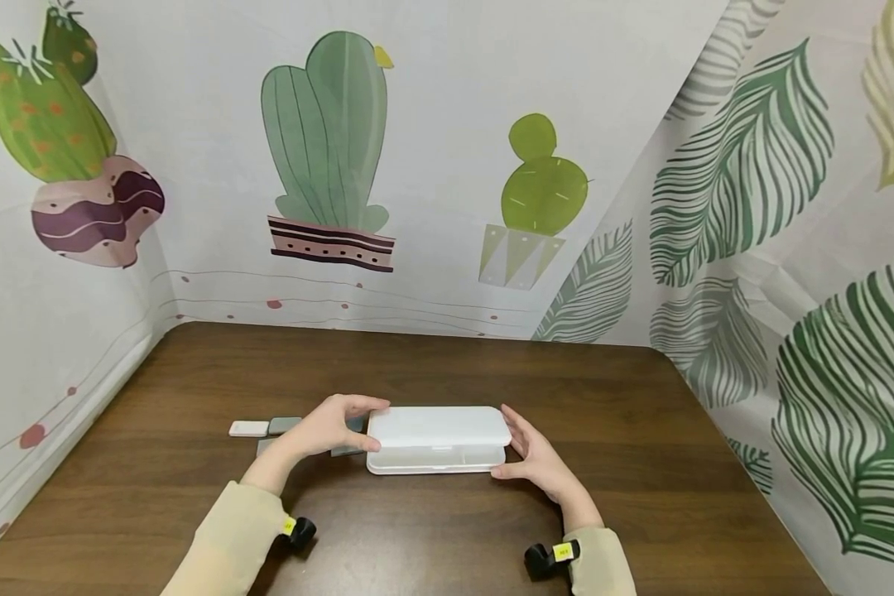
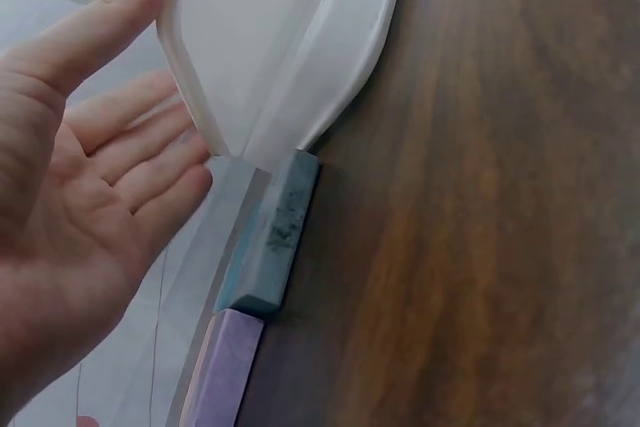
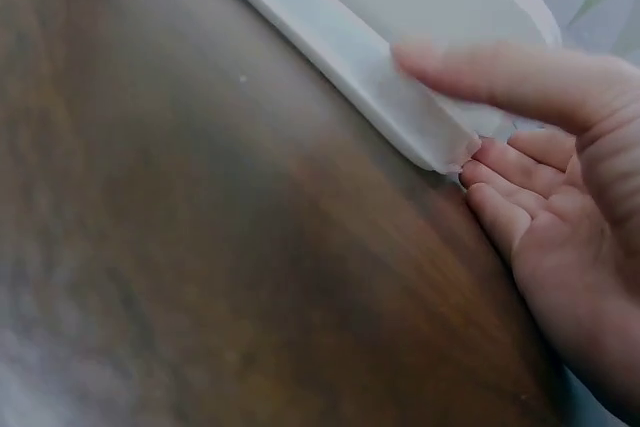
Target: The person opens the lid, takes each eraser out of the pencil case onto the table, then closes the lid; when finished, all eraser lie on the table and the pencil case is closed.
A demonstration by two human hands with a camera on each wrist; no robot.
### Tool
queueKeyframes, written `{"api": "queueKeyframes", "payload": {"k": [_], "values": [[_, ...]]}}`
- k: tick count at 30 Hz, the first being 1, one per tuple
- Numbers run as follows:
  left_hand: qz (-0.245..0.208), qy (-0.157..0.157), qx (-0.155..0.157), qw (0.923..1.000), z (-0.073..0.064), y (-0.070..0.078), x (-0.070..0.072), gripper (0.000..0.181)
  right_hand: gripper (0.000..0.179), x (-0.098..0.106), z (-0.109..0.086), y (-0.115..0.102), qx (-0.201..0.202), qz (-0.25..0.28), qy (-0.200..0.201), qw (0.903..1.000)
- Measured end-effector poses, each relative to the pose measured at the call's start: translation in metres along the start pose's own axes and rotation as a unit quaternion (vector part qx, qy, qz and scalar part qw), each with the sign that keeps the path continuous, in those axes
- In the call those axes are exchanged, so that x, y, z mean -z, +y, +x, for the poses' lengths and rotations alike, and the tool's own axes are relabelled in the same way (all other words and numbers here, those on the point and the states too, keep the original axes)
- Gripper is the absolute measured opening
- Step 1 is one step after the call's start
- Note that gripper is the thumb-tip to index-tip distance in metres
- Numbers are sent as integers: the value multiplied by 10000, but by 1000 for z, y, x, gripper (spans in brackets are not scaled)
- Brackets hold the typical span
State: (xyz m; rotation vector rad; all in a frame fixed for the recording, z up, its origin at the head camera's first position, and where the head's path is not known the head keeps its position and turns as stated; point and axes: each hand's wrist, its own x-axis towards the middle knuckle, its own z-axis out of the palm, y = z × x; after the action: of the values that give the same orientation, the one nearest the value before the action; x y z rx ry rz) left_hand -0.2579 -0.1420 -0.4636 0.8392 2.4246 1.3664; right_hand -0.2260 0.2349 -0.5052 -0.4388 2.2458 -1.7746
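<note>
A long white pencil case lies on the table between both hands, its hinged lid raised partway and the pale inside showing along the front. My left hand holds the lid's left end, thumb at the front corner and fingers toward the back. In the left wrist view, the thumb presses the lid's edge. At the other end my right hand grips the case, its thumb by the front corner of the base and the fingers up along the right side. Close by the left end sits a teal block with dark smudges.
Left of the case are several small flat blocks: a white one, a grey-green one and, in the left wrist view, a purple one. The left forearm passes over part of this group. Patterned cloth hangs behind the brown table.
</note>
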Motion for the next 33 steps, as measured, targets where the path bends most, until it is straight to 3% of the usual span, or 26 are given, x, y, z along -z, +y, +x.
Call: {"api": "queueKeyframes", "payload": {"k": [7, 14, 25, 33], "values": [[6, -72, 138, 9999, -2, -2, -3, 88, 95, 1, -1, -2, 291, 251, -172, 9991], [59, -24, 159, 9999, -2, 0, -9, 92, 82, 0, 2, 0, 332, 190, -120, 9992], [352, 18, 141, 9993, -1, -1, -17, 99, 90, -2, 1, 2, 270, -67, -29, 9996], [247, 32, 207, 9995, 0, -3, -18, 99, 89, -1, 2, 2, 388, -147, -75, 9991]]}}
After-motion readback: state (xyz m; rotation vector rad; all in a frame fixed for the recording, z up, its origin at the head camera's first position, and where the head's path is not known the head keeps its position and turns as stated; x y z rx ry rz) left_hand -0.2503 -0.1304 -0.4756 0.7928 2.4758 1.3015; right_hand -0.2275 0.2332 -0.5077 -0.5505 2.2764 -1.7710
